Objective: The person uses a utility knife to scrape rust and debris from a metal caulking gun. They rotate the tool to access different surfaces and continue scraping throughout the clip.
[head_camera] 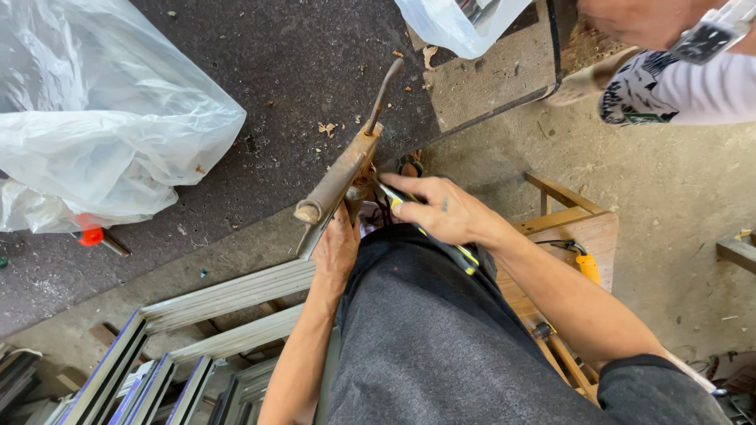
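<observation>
Rusty tool [340, 175]: brown, corroded metal bar with a thin curved rod [383, 93] rising from its far end; propped at a slant over the dark mat [260, 71], near end just above the grey-trousered lap.
Head view, left hand [335, 250]: curled up under the near end of the rusty tool, fingers closed on its underside, steadying it.
Head view, right hand [445, 208]: closed round a yellow-and-black handled tool [441, 240], tip pressed in beside the rusty bar; exact kind not clear.
Handling, rusty tool: judged heavy, stiff, rough with scale; not slippery, but flaky and gritty. Best taken at the thick near end, where the left hand sits; thin rod likely a poor hold.
Handling, handled tool: light, rigid; rubbery grip, held mid-handle.
Around: pale metal frames [228, 295] stacked below the left arm, plastic bags [102, 118] on the mat, wooden stool [579, 228] by the right forearm, wood chips scattered.
Far corner: another person's arm with wristwatch [709, 35], apart from the work.
</observation>
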Demonstrator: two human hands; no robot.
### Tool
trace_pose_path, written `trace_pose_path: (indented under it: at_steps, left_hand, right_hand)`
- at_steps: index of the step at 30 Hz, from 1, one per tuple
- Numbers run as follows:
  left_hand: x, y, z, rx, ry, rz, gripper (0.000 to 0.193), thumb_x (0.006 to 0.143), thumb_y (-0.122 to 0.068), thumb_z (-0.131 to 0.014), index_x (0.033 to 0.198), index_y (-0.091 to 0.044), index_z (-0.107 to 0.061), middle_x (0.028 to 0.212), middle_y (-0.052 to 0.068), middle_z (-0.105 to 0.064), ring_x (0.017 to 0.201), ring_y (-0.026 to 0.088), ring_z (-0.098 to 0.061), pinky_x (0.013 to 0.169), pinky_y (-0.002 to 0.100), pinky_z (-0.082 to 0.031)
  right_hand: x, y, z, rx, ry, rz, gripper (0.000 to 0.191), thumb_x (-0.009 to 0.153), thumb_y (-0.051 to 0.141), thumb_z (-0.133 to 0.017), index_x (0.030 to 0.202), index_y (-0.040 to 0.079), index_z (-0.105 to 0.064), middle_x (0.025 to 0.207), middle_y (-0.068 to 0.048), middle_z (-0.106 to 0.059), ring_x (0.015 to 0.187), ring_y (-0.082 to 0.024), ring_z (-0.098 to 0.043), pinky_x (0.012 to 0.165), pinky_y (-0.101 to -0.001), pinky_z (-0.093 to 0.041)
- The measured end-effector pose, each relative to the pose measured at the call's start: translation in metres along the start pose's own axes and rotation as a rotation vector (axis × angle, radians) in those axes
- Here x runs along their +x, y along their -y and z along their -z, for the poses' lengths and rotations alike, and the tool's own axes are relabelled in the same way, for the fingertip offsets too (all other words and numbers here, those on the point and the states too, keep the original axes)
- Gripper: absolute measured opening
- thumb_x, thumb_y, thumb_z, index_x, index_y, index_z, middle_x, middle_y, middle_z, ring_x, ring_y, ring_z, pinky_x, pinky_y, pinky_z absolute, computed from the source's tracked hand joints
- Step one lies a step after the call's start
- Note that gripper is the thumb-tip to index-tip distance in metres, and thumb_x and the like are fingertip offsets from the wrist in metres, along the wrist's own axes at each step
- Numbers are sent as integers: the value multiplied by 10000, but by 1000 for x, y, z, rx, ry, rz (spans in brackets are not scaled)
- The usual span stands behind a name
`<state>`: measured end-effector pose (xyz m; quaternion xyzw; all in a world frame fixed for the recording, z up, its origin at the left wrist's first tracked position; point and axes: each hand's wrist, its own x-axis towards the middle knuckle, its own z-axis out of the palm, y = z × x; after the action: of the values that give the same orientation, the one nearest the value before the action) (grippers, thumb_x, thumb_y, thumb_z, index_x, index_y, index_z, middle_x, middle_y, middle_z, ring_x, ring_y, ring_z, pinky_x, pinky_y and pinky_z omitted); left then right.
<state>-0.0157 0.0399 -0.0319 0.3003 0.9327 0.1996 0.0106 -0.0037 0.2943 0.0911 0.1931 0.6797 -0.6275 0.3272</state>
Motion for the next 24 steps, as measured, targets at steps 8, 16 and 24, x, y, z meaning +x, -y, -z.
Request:
trace_pose_path:
  at_steps: [8, 16, 24]
  left_hand:
    - [2, 0, -2, 10, -29, 13, 786, 825, -159, -825, 1484, -115, -398, 1227, 212, -638, 1089, 457, -619, 901, 598, -491]
    - [2, 0, 7, -57, 48, 35, 881, 798, -139, -811, 1539, -64, -341, 1282, 258, -583, 1167, 505, -553, 914, 589, -509]
    - [10, -9, 24, -120, 180, 157, 899, 799, -118, -803, 1551, -58, -313, 1288, 300, -532, 1107, 495, -575, 858, 570, -525]
  right_hand:
    - [1, -16, 6, 196, -8, 102, 626, 916, 187, -581, 1502, -5, -473, 1376, -145, -659, 1218, -158, -627, 1038, -292, -476]
    - [18, -24, -2, 240, 26, 44, 643, 937, 154, -590, 1554, 17, -472, 1241, -152, -720, 1037, -136, -606, 927, -295, -491]
    - [15, -28, -15, 338, -32, 280, 592, 969, 147, -555, 1532, 10, -433, 1327, 60, -631, 1158, 5, -590, 982, -170, -456]
